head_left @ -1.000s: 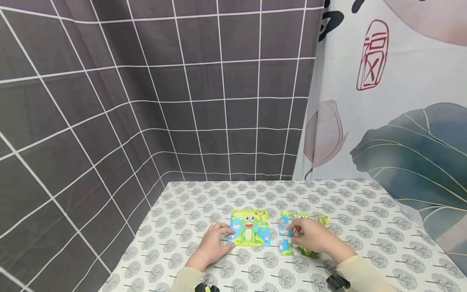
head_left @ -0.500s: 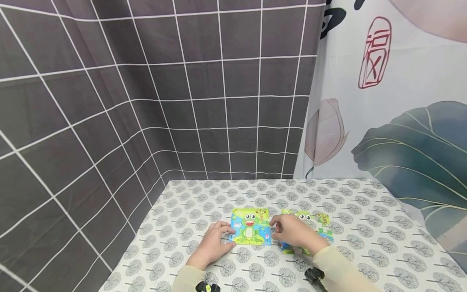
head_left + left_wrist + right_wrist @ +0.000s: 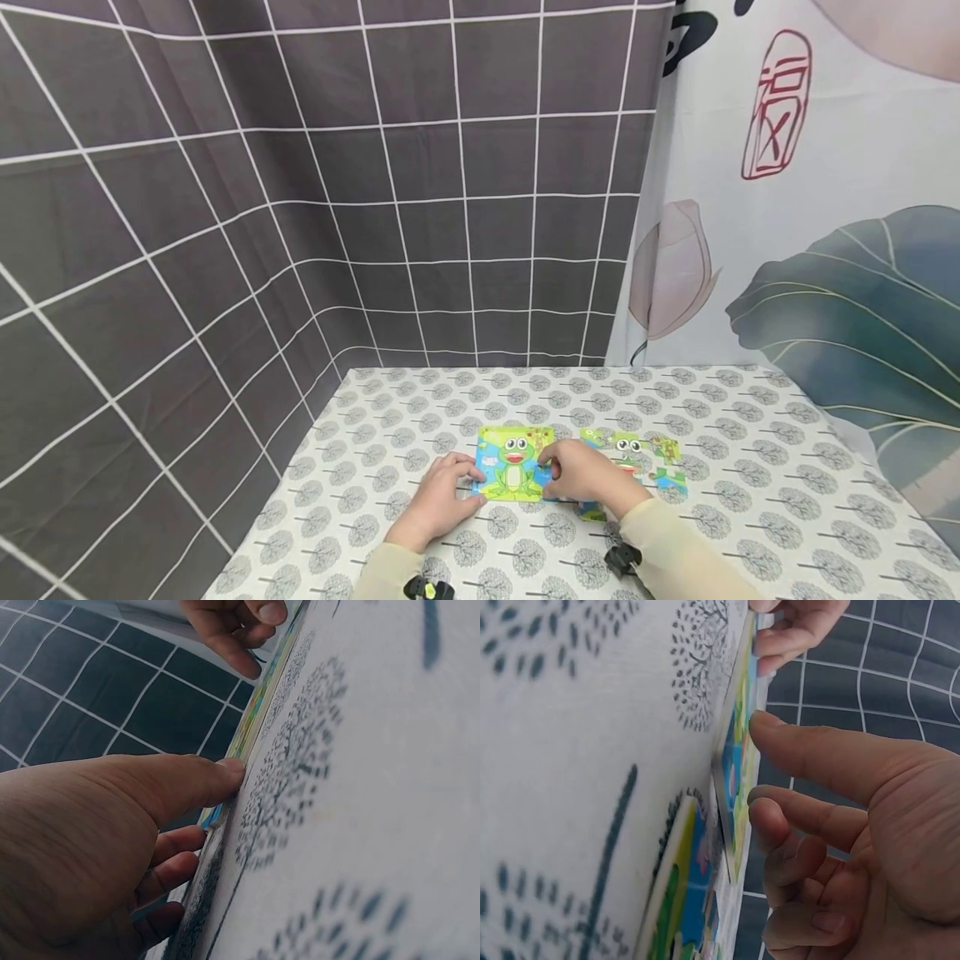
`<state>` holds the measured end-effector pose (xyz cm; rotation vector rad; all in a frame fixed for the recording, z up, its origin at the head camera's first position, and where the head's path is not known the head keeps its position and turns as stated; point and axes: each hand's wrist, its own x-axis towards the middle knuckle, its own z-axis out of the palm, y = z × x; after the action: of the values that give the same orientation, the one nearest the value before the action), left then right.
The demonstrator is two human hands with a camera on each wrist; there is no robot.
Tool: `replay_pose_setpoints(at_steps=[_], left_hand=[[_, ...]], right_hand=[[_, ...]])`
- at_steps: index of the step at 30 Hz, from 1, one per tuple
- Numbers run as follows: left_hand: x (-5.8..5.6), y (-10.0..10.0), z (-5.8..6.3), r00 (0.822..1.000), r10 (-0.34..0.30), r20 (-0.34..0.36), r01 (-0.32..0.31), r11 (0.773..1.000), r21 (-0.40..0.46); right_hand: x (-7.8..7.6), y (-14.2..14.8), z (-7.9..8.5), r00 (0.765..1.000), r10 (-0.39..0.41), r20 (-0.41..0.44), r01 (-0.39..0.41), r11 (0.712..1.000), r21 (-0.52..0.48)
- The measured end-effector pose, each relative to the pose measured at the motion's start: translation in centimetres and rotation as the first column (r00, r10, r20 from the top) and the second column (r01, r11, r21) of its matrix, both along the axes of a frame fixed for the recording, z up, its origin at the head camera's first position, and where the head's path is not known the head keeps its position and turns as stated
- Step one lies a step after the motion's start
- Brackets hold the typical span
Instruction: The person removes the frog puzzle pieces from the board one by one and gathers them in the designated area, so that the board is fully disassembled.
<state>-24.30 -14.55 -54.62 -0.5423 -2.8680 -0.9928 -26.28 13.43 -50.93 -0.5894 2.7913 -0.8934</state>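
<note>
A square frog picture puzzle (image 3: pixel 513 475) lies flat on the patterned cloth, whole in outline. My left hand (image 3: pixel 438 502) holds its near left corner, the thumb on the near edge and the fingers along the left side. Over the picture's right side hovers my right hand (image 3: pixel 588 475), thumb and index finger apart with nothing visible between them, the other fingers loosely curled. In the right wrist view these fingertips (image 3: pixel 761 724) overlap the puzzle's face (image 3: pixel 735 742). Farther right lies a second frog puzzle (image 3: pixel 628 447), split into spaced pieces, partly hidden under the right hand and sleeve.
A loose blue and green puzzle piece (image 3: pixel 670 481) lies at the right of the second puzzle. The table's tree-print cloth (image 3: pixel 420 400) runs back to a dark gridded curtain (image 3: pixel 495 250). A white curtain with plant prints (image 3: pixel 697 250) hangs at the right.
My right hand has moved left, from over the split puzzle to the right side of the whole one. More of the split puzzle's upper pieces show. The left hand has stayed put.
</note>
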Motion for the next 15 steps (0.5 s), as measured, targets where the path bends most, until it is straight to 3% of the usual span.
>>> replay_pose_setpoints(at_steps=[15], left_hand=[[0.09,0.15,0.25,1.0,-0.004,-0.006,0.004,1.0,-0.003]], right_hand=[[-0.41,-0.2,-0.74,0.999,-0.032,-0.026,0.033,0.998,0.05]])
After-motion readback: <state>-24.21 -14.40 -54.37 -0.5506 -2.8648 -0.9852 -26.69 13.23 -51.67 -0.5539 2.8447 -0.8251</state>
